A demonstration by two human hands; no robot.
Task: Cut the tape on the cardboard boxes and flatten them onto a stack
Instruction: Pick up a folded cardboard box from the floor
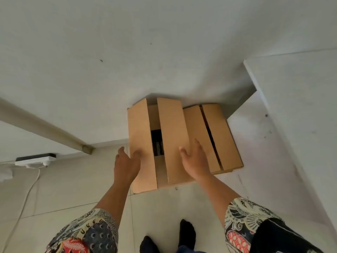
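Note:
A brown cardboard box (142,128) stands on the floor against the white wall, its top flaps parted so a dark gap shows between them. To its right lies a lower cardboard box or flattened stack (220,136) with a dark slit along its top. My left hand (125,164) reaches over the near left flap, fingers straight. Over the right flap hovers my right hand (193,159), fingers spread. Neither hand holds anything. No cutting tool is in view.
A white power strip (34,159) with a cable lies on the tiled floor at the left, below a wall ledge. A white wall corner (255,84) juts out at the right. My two feet in dark socks (186,232) stand below the box.

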